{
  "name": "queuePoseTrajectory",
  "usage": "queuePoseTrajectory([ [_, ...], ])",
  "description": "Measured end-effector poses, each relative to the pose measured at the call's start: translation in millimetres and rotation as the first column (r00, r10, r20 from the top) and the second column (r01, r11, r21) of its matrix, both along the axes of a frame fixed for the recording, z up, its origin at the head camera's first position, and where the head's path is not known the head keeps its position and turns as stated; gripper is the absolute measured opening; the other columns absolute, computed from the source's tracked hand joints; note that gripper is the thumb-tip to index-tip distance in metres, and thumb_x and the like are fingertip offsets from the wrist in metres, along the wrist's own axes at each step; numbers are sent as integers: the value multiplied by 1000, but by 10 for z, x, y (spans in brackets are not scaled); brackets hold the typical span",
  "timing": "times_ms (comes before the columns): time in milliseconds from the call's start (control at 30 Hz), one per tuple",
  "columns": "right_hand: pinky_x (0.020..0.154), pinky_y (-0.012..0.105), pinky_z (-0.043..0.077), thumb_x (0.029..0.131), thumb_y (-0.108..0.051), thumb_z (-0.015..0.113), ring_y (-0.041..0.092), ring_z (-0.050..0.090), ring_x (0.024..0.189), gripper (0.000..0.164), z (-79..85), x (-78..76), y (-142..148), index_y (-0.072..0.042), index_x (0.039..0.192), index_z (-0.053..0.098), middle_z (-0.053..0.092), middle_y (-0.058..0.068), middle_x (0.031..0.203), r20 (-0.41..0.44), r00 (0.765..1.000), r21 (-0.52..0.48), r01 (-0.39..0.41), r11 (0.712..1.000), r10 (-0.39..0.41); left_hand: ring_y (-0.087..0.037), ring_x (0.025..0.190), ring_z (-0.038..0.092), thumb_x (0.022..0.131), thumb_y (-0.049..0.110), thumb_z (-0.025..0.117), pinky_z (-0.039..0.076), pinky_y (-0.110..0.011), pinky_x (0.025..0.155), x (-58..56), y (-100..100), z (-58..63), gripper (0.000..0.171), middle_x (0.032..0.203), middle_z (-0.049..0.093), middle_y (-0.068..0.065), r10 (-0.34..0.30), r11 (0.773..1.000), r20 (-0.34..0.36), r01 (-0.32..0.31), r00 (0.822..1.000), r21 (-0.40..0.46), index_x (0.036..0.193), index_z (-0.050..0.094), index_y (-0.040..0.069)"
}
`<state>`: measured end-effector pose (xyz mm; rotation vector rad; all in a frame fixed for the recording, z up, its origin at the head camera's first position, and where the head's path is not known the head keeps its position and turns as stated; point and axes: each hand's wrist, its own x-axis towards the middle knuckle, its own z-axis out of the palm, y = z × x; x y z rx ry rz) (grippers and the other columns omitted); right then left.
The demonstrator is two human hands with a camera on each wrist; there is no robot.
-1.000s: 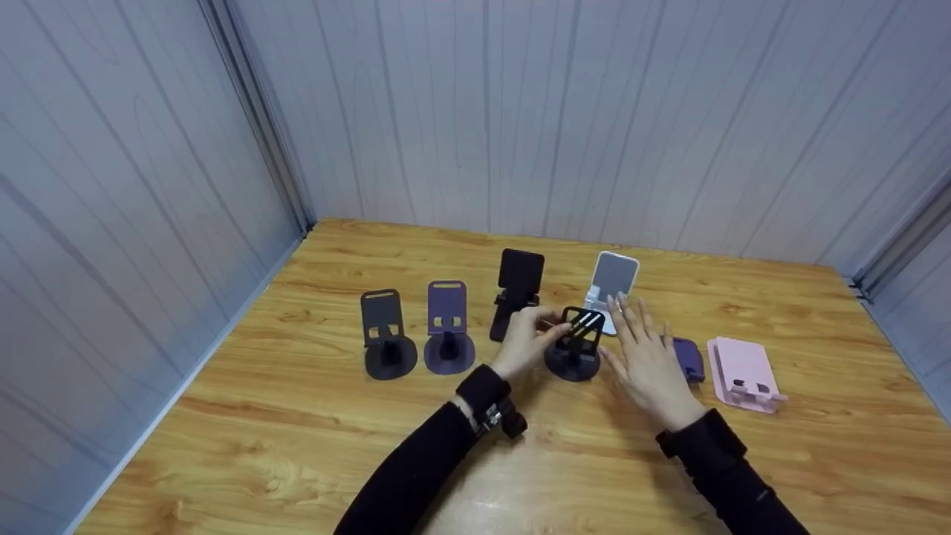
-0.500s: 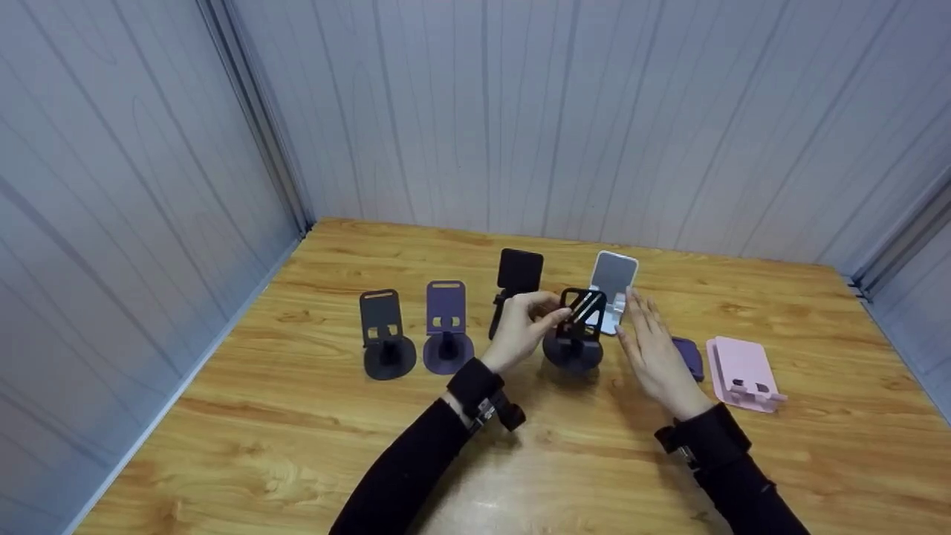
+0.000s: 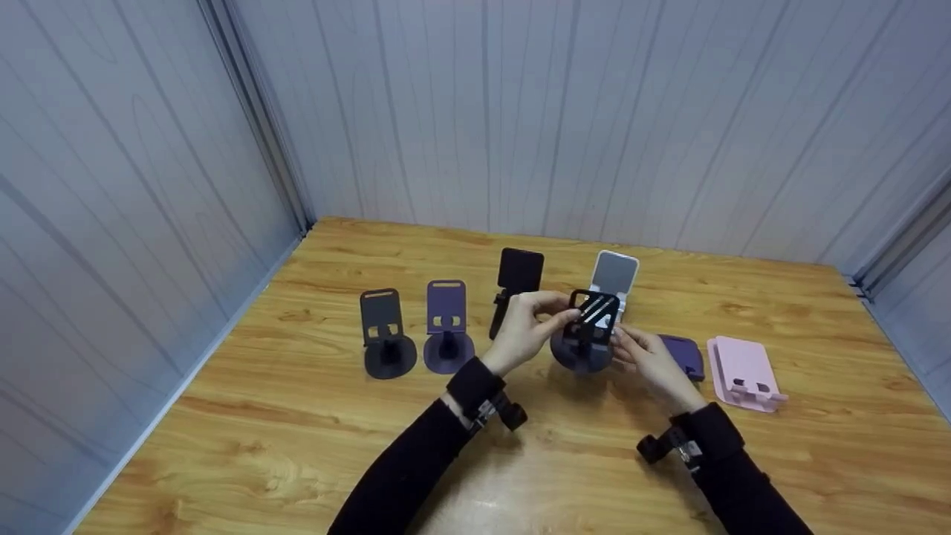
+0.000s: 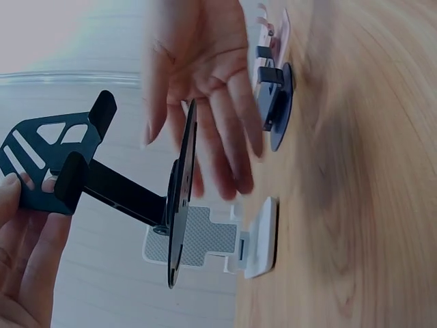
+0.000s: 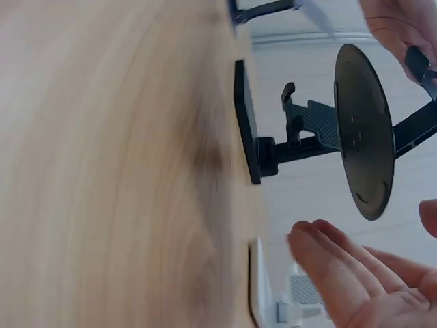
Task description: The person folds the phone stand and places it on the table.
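Observation:
In the head view my left hand pinches the left edge of a black phone stand's slotted plate. This black phone stand is lifted off the table. The left wrist view shows thumb and fingers on the plate, with the stand's round base tilted on its arm. My right hand is by the stand's right side. Its fingers reach out below the round base in the right wrist view, apart from it. Behind the held stand, a white phone stand is partly covered.
On the wooden table stand a dark grey phone stand, a purple phone stand and a black phone stand with a rectangular base. Folded dark purple and pink phone stands lie at right. Pale walls enclose the back and sides.
My left hand has raised the black phone stand off the table and shifted it slightly right. The right hand first drew away, then came back lower, beside the stand.

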<state>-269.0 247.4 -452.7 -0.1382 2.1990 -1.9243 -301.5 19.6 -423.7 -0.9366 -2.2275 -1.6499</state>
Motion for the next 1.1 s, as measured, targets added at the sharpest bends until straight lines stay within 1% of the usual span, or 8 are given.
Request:
queuePoseTrajectory([
  [133,88,26,56,108,-28,38,5,69,94,36,-57,-2,30,-7,130,58,73,-8,105,102,992,-262,-48,964,77,-20,82,71,94,19,68,58,-23,73,19,8,17,18,94,76,-10,3,1000,-34,-3,999,10,103,75,6],
  [233,88,29,58,109,-23,36,10,71,94,33,-92,-7,57,-19,111,68,75,-5,103,127,974,-429,-117,896,188,-19,81,72,94,20,68,58,-20,70,20,13,17,18,93,76,-9,9,1000,-68,-8,998,11,102,76,6],
  [367,91,30,58,109,-14,33,15,72,98,39,-126,-7,67,-15,109,72,75,2,108,96,949,-559,-199,805,302,-17,81,73,93,20,69,58,-19,67,12,17,10,19,94,77,-9,5,1000,-100,-5,995,5,101,76,5],
  [500,89,26,58,106,-2,36,15,72,101,36,-139,4,55,-12,113,71,74,4,112,50,944,-590,-235,773,325,-16,81,72,94,21,67,60,-22,67,16,13,7,19,93,76,-10,-14,1000,-114,14,993,4,101,75,4],
  [633,86,21,57,103,3,42,13,71,101,33,-130,14,48,-12,116,68,74,5,113,31,955,-559,-229,797,296,-15,77,71,95,21,67,59,-22,64,34,16,-1,18,89,75,-9,-19,999,-103,23,995,29,98,74,5],
  [900,81,20,58,100,6,46,7,71,92,42,-18,56,15,13,140,38,75,-3,101,18,999,-351,-33,936,42,-20,74,70,93,19,68,58,-19,62,78,55,13,15,84,74,-9,-32,997,-89,39,995,73,91,74,5],
  [1000,80,20,58,100,7,43,6,71,90,50,23,67,-11,20,145,25,74,-7,98,6,1000,-277,23,961,-22,-24,72,70,93,17,68,57,-21,62,82,48,23,14,83,74,-11,-54,994,-83,61,995,86,90,73,4],
  [1100,77,21,59,99,8,46,6,71,85,48,58,72,-38,18,144,31,74,-8,93,-24,995,-222,88,971,-95,-21,68,68,94,17,67,58,-25,62,75,40,20,16,81,72,-13,-91,991,-19,93,996,100,90,72,2],
])
